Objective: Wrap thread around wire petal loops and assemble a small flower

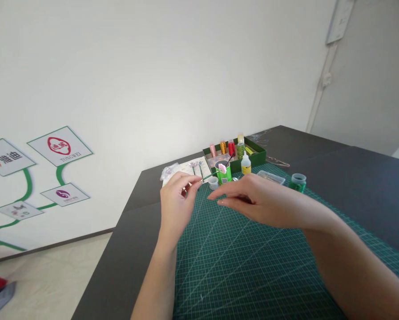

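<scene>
My left hand (pixel 178 202) pinches the lower end of a thin green stem between thumb and fingertips. A small pale pink flower (pixel 222 168) tops that stem, tilted up to the right in front of a green can (pixel 224 177). To the right, my right hand (pixel 247 195) hovers over the cutting mat (pixel 239 262), palm down, with thumb and forefinger stretched towards the stem but apart from it. Nothing shows between its fingertips. A small clear pot (pixel 213 182) stands just beyond the two hands.
A dark green tray (pixel 259 158) with several thread spools is at the back. Before it stands a glue bottle (pixel 246 164). Further right are a clear flat box (pixel 271 177), a green-filled jar (pixel 298 182) and tweezers (pixel 278 162). Stemmed pieces lie on a white pad (pixel 186 167).
</scene>
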Action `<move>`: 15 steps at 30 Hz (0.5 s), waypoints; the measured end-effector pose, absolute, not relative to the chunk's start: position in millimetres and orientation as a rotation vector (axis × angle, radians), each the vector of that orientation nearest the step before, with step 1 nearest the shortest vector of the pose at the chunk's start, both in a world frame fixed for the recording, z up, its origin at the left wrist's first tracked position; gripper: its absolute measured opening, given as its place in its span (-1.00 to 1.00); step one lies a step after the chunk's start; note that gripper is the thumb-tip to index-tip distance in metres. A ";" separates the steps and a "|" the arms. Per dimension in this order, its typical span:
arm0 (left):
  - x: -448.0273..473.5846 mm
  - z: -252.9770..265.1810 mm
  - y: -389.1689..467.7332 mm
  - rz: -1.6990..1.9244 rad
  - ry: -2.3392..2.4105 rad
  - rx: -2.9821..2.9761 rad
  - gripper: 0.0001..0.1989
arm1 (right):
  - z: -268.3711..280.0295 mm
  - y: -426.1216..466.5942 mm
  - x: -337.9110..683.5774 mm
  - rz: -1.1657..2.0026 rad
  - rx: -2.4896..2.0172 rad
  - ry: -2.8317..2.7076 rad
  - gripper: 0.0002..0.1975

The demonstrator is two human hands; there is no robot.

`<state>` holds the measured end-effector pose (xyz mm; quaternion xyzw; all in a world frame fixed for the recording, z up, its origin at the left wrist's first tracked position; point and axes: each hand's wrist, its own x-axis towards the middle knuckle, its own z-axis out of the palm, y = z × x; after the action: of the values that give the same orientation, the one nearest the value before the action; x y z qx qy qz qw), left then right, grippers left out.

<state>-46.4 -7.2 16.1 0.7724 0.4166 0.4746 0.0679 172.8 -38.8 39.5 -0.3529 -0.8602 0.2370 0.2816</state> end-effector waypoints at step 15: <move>-40.6 13.4 -8.3 1.180 1.137 2.514 -0.85 | 40.8 -41.8 189.6 0.671 -0.814 -2.271 -0.67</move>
<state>-40.6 -8.3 13.4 0.8356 0.3780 0.3924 0.0704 189.6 -41.8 40.8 -0.3085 -0.8612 0.2544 0.3137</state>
